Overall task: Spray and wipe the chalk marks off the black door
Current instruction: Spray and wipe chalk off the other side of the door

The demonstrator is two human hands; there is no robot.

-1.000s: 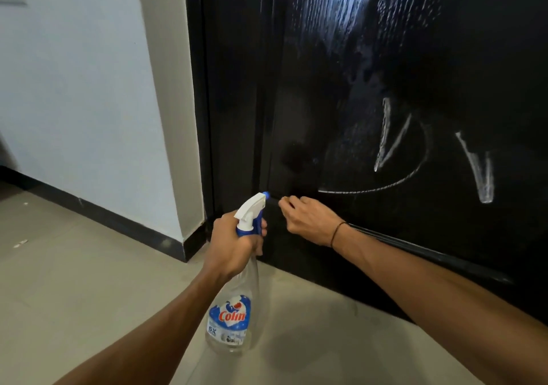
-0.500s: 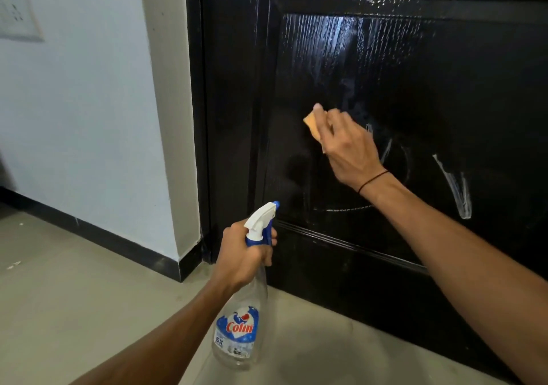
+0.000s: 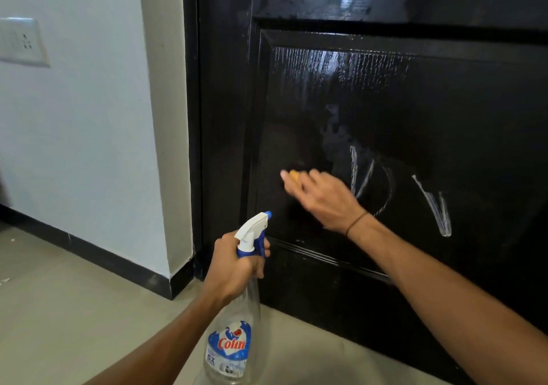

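Mostly hidden under the blurred right hand (image 3: 324, 199), perhaps a sponge (image 3: 294, 174); left hand (image 3: 234, 269) grip around spray bottle (image 3: 231, 337).

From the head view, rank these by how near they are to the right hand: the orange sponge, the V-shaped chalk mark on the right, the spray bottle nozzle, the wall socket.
1. orange sponge: under the right hand fingertips, on the door panel.
2. spray bottle nozzle: just below-left, in the left hand.
3. V-shaped chalk mark: farther right on the door.
4. wall socket: far upper left.

Left hand (image 3: 234, 266) near, fist curled tight, forearm angled up from below. Right hand (image 3: 323, 199) farther, blurred, fingers (image 3: 296, 187) pressed flat, arm extended.
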